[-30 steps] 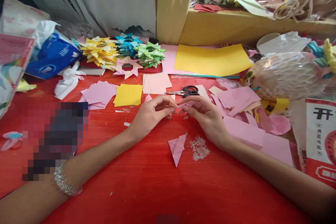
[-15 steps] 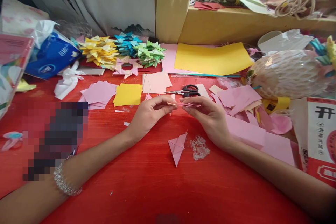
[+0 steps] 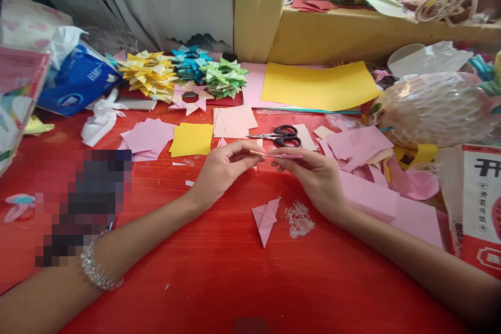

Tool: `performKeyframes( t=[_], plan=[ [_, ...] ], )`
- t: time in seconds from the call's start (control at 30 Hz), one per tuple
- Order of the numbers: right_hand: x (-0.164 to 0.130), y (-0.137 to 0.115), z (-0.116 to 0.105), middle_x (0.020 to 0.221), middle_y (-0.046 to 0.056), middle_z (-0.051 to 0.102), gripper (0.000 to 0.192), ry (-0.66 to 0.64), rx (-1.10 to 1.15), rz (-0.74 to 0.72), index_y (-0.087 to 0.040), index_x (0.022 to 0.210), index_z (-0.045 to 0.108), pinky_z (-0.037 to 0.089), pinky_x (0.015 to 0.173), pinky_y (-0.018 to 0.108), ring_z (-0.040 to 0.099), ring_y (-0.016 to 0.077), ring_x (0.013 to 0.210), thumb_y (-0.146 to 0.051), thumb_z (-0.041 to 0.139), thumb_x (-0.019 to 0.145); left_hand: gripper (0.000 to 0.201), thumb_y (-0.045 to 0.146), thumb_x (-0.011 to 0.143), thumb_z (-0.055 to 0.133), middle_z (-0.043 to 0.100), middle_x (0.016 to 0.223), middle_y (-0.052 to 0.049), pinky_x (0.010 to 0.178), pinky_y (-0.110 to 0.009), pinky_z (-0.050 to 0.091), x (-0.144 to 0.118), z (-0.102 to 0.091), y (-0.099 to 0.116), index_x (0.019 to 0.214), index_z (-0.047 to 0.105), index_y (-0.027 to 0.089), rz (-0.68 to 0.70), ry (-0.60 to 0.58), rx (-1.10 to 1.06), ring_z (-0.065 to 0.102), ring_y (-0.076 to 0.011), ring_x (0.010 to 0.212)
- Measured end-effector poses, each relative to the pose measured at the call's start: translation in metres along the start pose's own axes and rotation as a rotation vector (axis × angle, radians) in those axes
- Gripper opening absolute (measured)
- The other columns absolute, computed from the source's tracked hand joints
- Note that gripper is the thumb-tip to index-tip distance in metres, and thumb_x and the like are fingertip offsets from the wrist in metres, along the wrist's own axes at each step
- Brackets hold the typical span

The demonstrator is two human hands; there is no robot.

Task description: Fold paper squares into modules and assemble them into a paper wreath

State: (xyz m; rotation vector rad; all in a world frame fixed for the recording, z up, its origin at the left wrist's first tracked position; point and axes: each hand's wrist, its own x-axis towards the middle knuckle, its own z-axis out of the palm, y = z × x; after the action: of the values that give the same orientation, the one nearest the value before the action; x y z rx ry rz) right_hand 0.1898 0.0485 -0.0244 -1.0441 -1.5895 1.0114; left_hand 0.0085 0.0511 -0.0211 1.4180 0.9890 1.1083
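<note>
Between my two hands is a small piece of folded pink paper, seen nearly edge-on above the red table. My left hand pinches its left, paler end between thumb and fingers. The right end is gripped by my right hand, thumb below and fingers above. Just below them a pointed pink folded paper piece lies flat. Beside that piece is a little heap of clear bits, too small to make out. Black-handled scissors rest right behind my hands.
Pink squares, yellow squares and pale squares lie behind my left hand. Folded paper stars stand at the back. Pink scraps crowd the right side. A blue tissue pack and a blurred-out dark object are on the left.
My right fingers have shifted slightly on the folded pink paper, which now looks flatter and more closed. The whole view has moved a little; the things on the table stay put.
</note>
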Motion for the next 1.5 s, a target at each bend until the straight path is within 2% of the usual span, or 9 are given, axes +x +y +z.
performKeyframes(
  t=[0.23,0.5,0.7,0.8,0.93,1.07,1.23,1.37,1.5],
  plan=[
    [-0.0003,-0.0005,-0.0007,0.090,-0.004,0.071,0.020,-0.004,-0.074,-0.048,-0.028,0.094,0.071,0.053,0.075,0.025,0.065,0.0094,0.075,-0.015,0.061,0.081,0.013,0.023,0.081,0.061,0.068,0.095,-0.002,0.082,-0.021,0.048,-0.0016,0.0003,0.0007,0.091,0.067,0.018,0.030,0.000,0.080,0.062,-0.0123,0.090],
    [-0.0002,0.0020,-0.0001,0.082,0.000,0.071,0.015,0.026,-0.088,0.001,-0.022,0.093,0.071,0.053,0.070,0.028,0.064,0.0118,0.069,-0.022,0.060,0.083,0.017,0.027,0.083,0.059,0.069,0.099,0.000,0.084,-0.023,0.048,-0.0050,0.0006,0.0031,0.096,0.069,0.023,0.088,0.015,0.227,0.063,-0.0134,0.093],
    [-0.0008,-0.0008,-0.0004,0.078,0.000,0.070,0.015,0.035,-0.162,-0.022,-0.019,0.091,0.071,0.052,0.069,0.028,0.062,0.0115,0.068,-0.022,0.059,0.084,0.021,0.032,0.082,0.059,0.068,0.108,0.000,0.094,-0.026,0.045,-0.0061,0.0016,0.0024,0.098,0.070,0.023,0.100,0.050,0.295,0.060,-0.0157,0.103],
    [-0.0011,-0.0015,-0.0001,0.073,0.000,0.069,0.015,0.056,-0.192,-0.021,-0.019,0.091,0.071,0.051,0.069,0.028,0.062,0.0116,0.068,-0.021,0.058,0.083,0.025,0.034,0.083,0.058,0.068,0.108,-0.002,0.090,-0.026,0.047,-0.0067,0.0023,0.0012,0.102,0.068,0.021,0.084,0.060,0.287,0.063,-0.0156,0.098],
    [-0.0010,-0.0008,0.0004,0.074,0.000,0.069,0.013,0.084,-0.190,-0.018,-0.018,0.087,0.070,0.051,0.069,0.027,0.063,0.0116,0.068,-0.021,0.059,0.083,0.026,0.034,0.085,0.055,0.070,0.100,-0.002,0.081,-0.024,0.051,-0.0077,0.0031,0.0010,0.103,0.068,0.019,0.090,0.064,0.275,0.067,-0.0131,0.082],
    [-0.0010,-0.0018,-0.0001,0.072,0.000,0.068,0.012,0.064,-0.201,-0.006,-0.018,0.084,0.069,0.051,0.066,0.027,0.062,0.0116,0.065,-0.024,0.058,0.083,0.026,0.035,0.087,0.052,0.070,0.080,-0.002,0.079,-0.025,0.050,-0.0085,0.0037,0.0039,0.096,0.070,0.019,0.092,0.067,0.358,0.064,-0.0130,0.074],
    [-0.0009,-0.0044,-0.0013,0.063,0.001,0.064,0.022,0.016,-0.265,0.027,-0.017,0.072,0.066,0.048,0.061,0.027,0.059,0.0122,0.059,-0.030,0.056,0.085,0.029,0.039,0.087,0.049,0.066,0.067,-0.001,0.063,-0.024,0.048,-0.0094,0.0034,0.0048,0.096,0.069,0.019,0.050,0.039,0.390,0.058,-0.0117,0.058],
    [-0.0010,-0.0052,-0.0014,0.062,0.001,0.064,0.025,-0.016,-0.241,0.043,-0.016,0.070,0.065,0.046,0.059,0.025,0.058,0.0107,0.057,-0.033,0.055,0.085,0.030,0.041,0.088,0.047,0.057,0.051,0.003,0.054,-0.023,0.044,-0.0091,0.0028,0.0045,0.092,0.068,0.020,-0.011,0.005,0.385,0.053,-0.0100,0.048],
    [-0.0015,-0.0052,-0.0009,0.062,0.002,0.064,0.033,-0.065,-0.173,0.102,-0.015,0.067,0.063,0.045,0.054,0.024,0.057,0.0103,0.054,-0.040,0.053,0.086,0.030,0.041,0.088,0.047,0.060,0.056,0.001,0.055,-0.023,0.044,-0.0087,0.0031,0.0054,0.089,0.067,0.018,-0.036,0.005,0.345,0.055,-0.0104,0.051]
  ],
)
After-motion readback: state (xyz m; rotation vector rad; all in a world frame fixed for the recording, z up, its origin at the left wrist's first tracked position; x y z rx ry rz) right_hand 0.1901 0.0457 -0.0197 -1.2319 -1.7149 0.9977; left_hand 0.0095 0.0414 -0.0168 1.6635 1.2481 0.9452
